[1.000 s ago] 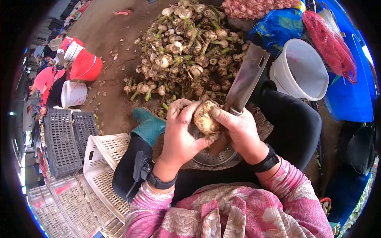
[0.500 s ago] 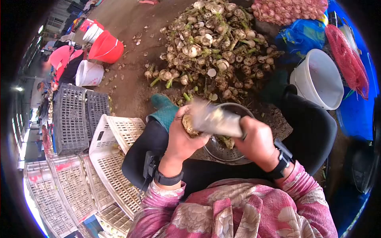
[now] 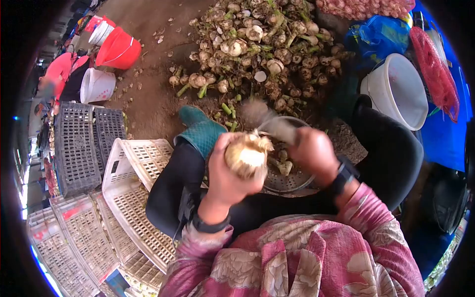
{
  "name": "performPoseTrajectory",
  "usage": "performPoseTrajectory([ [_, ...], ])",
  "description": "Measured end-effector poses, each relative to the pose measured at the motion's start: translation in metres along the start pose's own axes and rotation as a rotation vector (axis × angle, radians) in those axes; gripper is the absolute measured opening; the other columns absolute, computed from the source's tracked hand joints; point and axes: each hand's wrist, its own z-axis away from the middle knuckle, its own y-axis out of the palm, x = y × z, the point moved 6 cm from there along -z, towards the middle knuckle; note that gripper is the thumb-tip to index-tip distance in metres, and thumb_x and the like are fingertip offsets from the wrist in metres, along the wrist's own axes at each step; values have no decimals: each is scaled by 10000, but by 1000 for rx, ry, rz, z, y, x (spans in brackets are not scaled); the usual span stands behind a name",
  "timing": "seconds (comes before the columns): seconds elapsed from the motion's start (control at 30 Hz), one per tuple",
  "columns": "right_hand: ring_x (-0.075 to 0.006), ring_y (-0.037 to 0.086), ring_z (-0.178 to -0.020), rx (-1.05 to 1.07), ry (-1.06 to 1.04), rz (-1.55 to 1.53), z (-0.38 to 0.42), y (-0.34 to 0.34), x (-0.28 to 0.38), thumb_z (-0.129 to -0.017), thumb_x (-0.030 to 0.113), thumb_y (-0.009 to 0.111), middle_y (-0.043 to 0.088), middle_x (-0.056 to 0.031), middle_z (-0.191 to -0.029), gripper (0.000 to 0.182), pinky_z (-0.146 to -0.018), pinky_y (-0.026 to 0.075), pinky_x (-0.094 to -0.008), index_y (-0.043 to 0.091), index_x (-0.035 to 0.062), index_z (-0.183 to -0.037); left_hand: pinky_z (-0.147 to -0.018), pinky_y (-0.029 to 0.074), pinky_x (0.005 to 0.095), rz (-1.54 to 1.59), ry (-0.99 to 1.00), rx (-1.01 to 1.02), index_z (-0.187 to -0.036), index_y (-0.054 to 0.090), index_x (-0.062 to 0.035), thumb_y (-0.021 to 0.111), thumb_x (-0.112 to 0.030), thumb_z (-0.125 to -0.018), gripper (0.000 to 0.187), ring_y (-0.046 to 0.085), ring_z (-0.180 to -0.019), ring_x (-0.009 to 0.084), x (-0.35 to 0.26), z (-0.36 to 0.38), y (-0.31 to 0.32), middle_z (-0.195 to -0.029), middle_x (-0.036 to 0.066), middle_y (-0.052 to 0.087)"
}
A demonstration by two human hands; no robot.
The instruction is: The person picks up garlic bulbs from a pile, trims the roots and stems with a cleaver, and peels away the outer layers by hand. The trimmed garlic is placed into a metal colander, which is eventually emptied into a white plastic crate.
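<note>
My left hand [image 3: 223, 179] is closed around a large garlic bulb [image 3: 246, 157], whose white cut face and ragged, papery rim turn up toward me. My right hand [image 3: 317, 154] grips a knife [image 3: 277, 127]; its broad blade is smeared by motion and points up and left, just beyond the bulb. Below my hands, between my legs, sits a round metal colander [image 3: 298, 184] with trimmed stem pieces [image 3: 283, 166] in it. Ahead on the ground lies a big heap of dirty garlic bulbs [image 3: 277, 49] with stalks on.
White plastic crates [image 3: 123, 185] and a dark crate [image 3: 76, 148] stand at left. A red bucket [image 3: 118, 48] and a white bucket [image 3: 97, 86] are beyond them, near a person in pink [image 3: 58, 72]. At right are another white bucket [image 3: 413, 94] and a red net bag [image 3: 435, 74].
The knife has moved away from the bulb, and the bulb has turned so its white cut face shows. My right hand has shifted slightly right and upward. The view has turned a little.
</note>
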Motion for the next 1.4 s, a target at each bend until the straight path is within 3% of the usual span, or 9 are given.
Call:
performPoseTrajectory([
  [0.07, -370, 564, -628, -68, 202, -130, -9, -27, -30, -678, 188, 617, 556, -213, -644, 197, -567, 465, -410, 554, 3, -702, -757, 449, 269, 87, 106, 87, -1036, 436, 16, 719, -112, -532, 592, 547, -826, 148, -21, -1, -3, -919, 80, 555],
  [0.33, -292, 589, -610, -110, -246, -52, 19, -51, 46, -612, 233, 661, 579, -116, -655, 232, -556, 481, -387, 548, 68, -730, -792, 450, 291, 95, 204, 4, -1033, 436, -22, 696, -120, -604, 511, 546, -886, 154, -20, -13, -1, -962, 81, 552],
  [0.43, -281, 588, -575, -117, -391, -81, 42, -47, 70, -597, 266, 667, 581, -113, -638, 243, -542, 480, -383, 555, 92, -724, -792, 474, 362, 1086, -337, -40, -1039, 441, -54, 541, -202, -783, 312, 560, -871, 205, 10, 1, 11, -943, 100, 546],
  [0.53, -286, 587, -576, -136, -426, -117, 37, -45, 70, -592, 258, 663, 579, -114, -637, 243, -541, 480, -386, 552, 90, -728, -779, 473, 367, 1234, -307, 15, -1049, 442, -47, 588, -181, -743, 365, 573, -841, 212, -1, 4, 16, -943, 86, 556],
  [0.6, -290, 596, -592, -126, -377, -94, 23, -31, 48, -614, 243, 649, 589, -127, -640, 225, -549, 486, -383, 579, 76, -748, -790, 454, 328, -266, 194, 51, -1034, 438, -17, 745, -184, -562, 588, 587, -797, 180, -30, 3, -2, -923, 77, 570],
  [0.73, -307, 608, -631, -93, 175, -91, 0, -20, -33, -672, 201, 620, 606, -164, -672, 206, -588, 491, -388, 620, 48, -810, -826, 422, 295, 131, 178, -41, -1116, 403, 26, 799, -253, -541, 752, 527, -915, 188, -34, 4, -6, -1011, 95, 507],
  [1.2, -246, 539, -516, -135, -360, -525, 10, -88, 90, -694, 125, 622, 531, -151, -580, 146, -501, 424, -323, 561, -7, -697, -861, 401, 287, 747, 26, -245, -1119, 408, -37, 645, -50, -676, 503, 494, -970, 173, -24, -5, -24, -1022, 77, 481],
  [1.33, -326, 588, -649, 334, 82, -280, -8, -3, 1, -671, 173, 591, 586, -209, -714, 206, -603, 469, -392, 635, 30, -812, -759, 487, 329, 936, 107, -70, -1101, 415, -35, 639, -55, -663, 492, 507, -981, 244, -44, -16, -40, -1017, 132, 504],
  [1.4, -342, 584, -718, 78, 48, -414, 21, -4, -18, -686, 184, 585, 587, -225, -758, 219, -643, 463, -401, 628, 17, -821, -803, 469, 345, 723, 194, 117, -1085, 420, -10, 587, -117, -727, 410, 506, -1007, 275, -52, -23, -49, -1081, 146, 465],
])
